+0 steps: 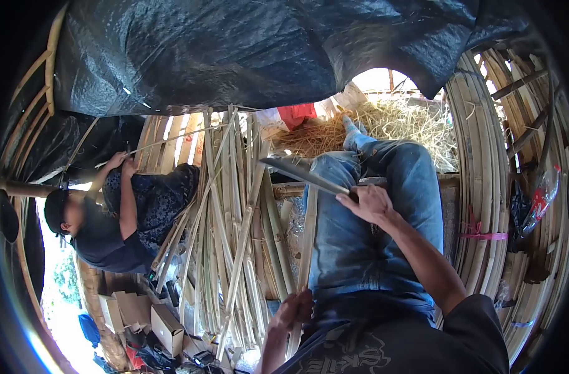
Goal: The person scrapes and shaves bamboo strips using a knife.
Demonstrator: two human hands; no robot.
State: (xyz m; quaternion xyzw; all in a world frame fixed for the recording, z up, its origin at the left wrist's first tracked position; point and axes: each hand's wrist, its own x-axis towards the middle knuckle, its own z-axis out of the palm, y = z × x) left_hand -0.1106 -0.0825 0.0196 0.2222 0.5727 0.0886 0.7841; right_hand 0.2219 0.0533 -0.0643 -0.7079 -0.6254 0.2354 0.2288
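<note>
- Right hand (370,204) first: we see its fingers curled tight around the handle of a long knife (304,174), thumb pressed up by the blade end.
- The knife sits out beyond that fist, above the left knee, blade clear of the palm. Long axis runs across the lap at a slight slant; we'd say the tip points to the person's left and a bit forward.
- Left hand (295,310) is down by the left hip, fingers closed around a bamboo strip (307,240). We can't make out each fingertip.
- That strip runs lengthwise along the left edge of the jeans (384,249), its long axis pointing forward from the fist. Its far part reaches the blade; touching or just under it, we can't tell.
- Past the strip, we've got a loose pile of bamboo strips (231,230) on the left, mostly lying lengthwise, a few crossed.
- Off the pile's left edge sits a co-worker (110,230), both hands up at a thin strip (172,141).
- Near the pile's near-left corner: cardboard boxes (167,328).
- Ahead of the knees, straw (415,124); to the right, long slats (477,168) tied with pink tape (484,236).
</note>
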